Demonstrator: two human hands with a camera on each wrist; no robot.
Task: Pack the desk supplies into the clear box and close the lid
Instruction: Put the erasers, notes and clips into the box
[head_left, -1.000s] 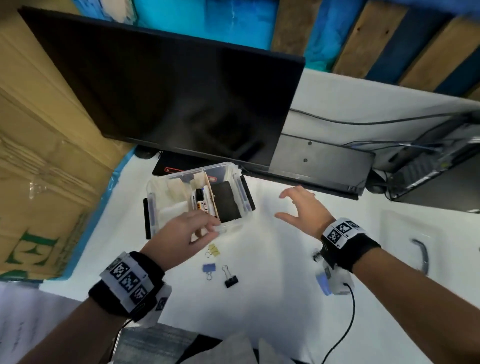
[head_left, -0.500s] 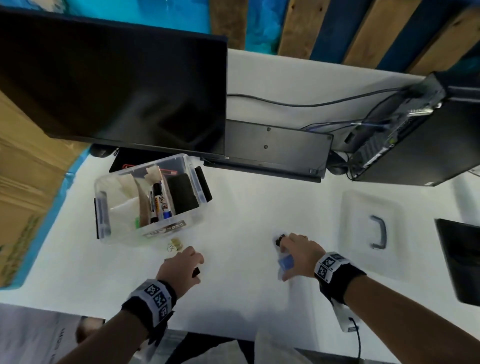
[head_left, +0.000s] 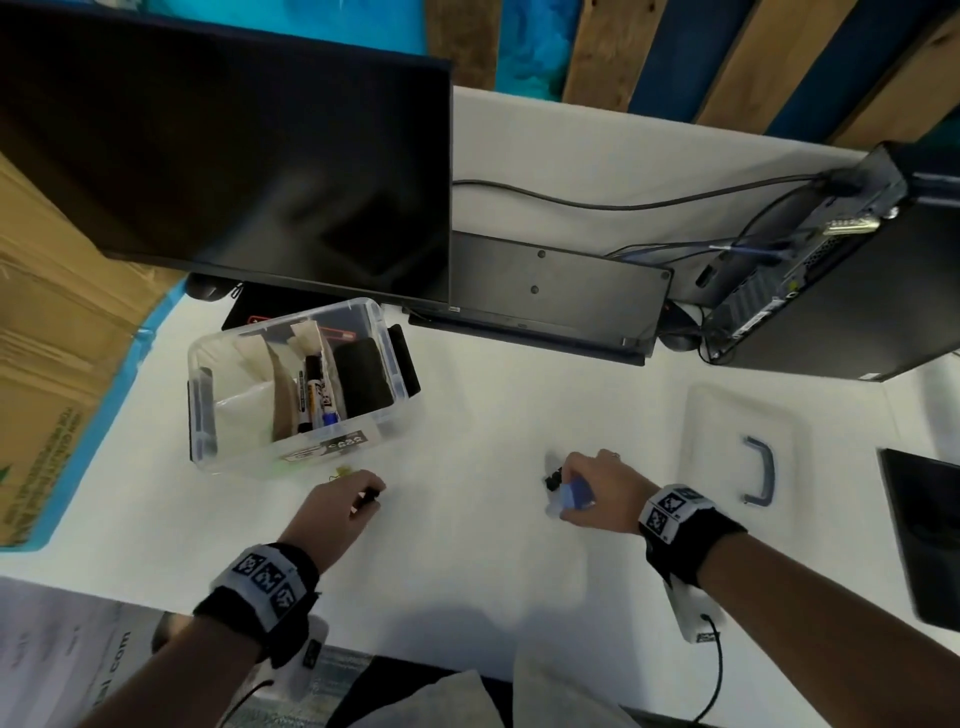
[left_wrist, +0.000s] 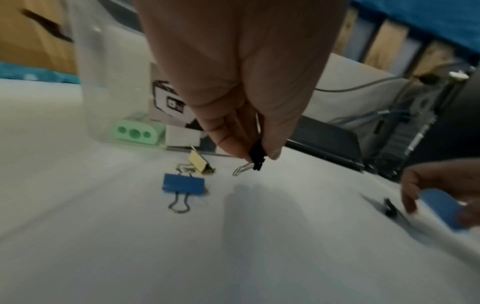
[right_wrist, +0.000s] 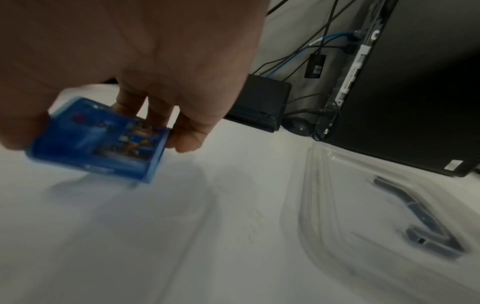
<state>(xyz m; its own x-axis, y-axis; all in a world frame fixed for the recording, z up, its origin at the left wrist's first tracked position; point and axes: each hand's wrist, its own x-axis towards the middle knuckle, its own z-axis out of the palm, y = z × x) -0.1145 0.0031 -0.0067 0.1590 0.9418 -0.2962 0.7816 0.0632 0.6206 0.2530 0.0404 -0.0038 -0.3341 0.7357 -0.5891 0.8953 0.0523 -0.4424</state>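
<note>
At a white counter (head_left: 467, 571), a person's left hand (head_left: 332, 512) pinches a small black binder clip (left_wrist: 257, 157) between thumb and fingertips, just off the surface. A blue binder clip (left_wrist: 183, 186) and a yellow binder clip (left_wrist: 200, 164) lie on the counter just beside it, between the hand and the near wall of the clear plastic storage box (head_left: 208, 415).

The box stands open at the left, its far edge close under a black monitor (head_left: 234, 156). Inside stand markers (head_left: 314, 395) and a black block-shaped item (head_left: 361, 382); a green plastic piece with three holes (left_wrist: 137, 133) shows through the near wall.

The right hand (head_left: 597, 486) curls around a small blue plastic case (right_wrist: 96, 139), thumb on one side and fingers on the other, low over the counter. A small black object (left_wrist: 389, 207) lies just beside it; motion blur hides what it is.

The clear lid with a grey-blue handle (head_left: 758, 467) lies flat on the counter to the right, well apart from the box, near a black computer tower (head_left: 841, 291). An open stretch of white counter separates the two hands, and another runs between the box and the lid.
</note>
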